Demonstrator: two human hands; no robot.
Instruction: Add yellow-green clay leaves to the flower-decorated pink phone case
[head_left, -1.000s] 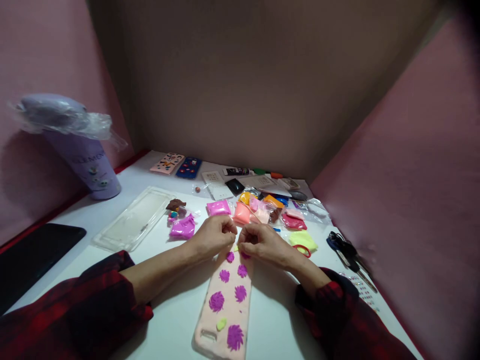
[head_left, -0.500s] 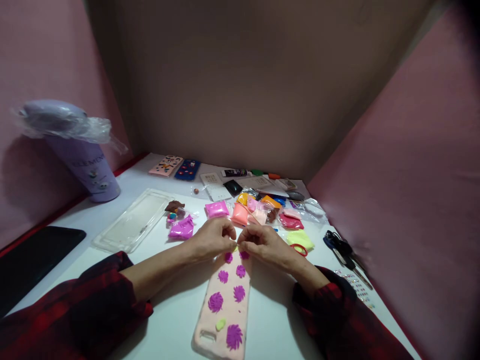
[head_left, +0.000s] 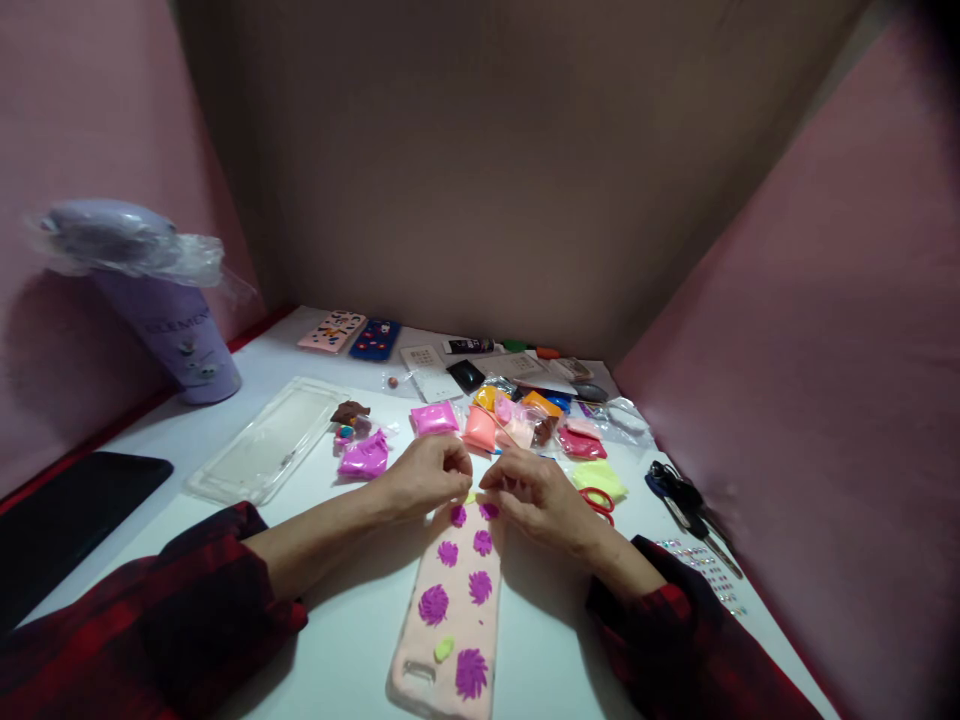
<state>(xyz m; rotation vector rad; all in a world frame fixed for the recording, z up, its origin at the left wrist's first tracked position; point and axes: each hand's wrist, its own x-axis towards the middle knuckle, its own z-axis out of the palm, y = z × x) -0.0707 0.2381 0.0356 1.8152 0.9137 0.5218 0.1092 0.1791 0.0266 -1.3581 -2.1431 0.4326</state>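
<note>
A phone case (head_left: 442,635) covered in pale pink clay lies lengthwise in front of me, its camera cutout at the near end. Ragged purple clay flowers (head_left: 433,605) run along it in two columns, with a yellow-green clay leaf (head_left: 444,650) by the cutout. My left hand (head_left: 431,475) is pinched at the far end, its fingertips touching or just above a small yellow clay bit (head_left: 471,497). Close beside it, my right hand (head_left: 534,492) has its fingers curled together over the case's far right corner. Whatever sits between the fingertips is too small to make out.
Bagged clay packs (head_left: 480,428) are heaped beyond my hands. Red scissors (head_left: 598,502) and yellow clay (head_left: 600,480) lie to the right, near keys (head_left: 686,505) and rhinestones (head_left: 705,562). Leftward are a clear plastic tray (head_left: 262,440), a black phone-like slab (head_left: 82,530) and a purple tumbler (head_left: 176,330).
My right hand has shifted slightly right, opening a small gap between the two hands' fingertips. The left hand stays almost still. More of the red scissors shows.
</note>
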